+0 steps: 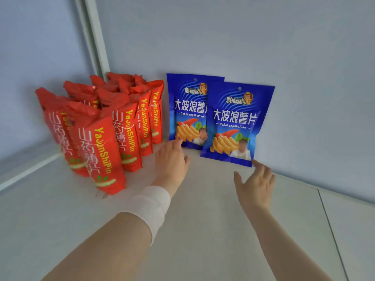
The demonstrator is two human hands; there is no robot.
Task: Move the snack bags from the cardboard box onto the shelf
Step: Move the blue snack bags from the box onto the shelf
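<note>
White shelf (203, 220), blue bags (233, 122) against its back edge — left grip (172, 159) and right grip (255, 179) both wide, empty; steady bags upright before letting go.

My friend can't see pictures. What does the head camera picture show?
Two open hands, left hand and right hand, reach toward two blue potato chip bags standing against the wall on a white shelf. A cluster of red snack bags stands to their left in the corner.
</note>
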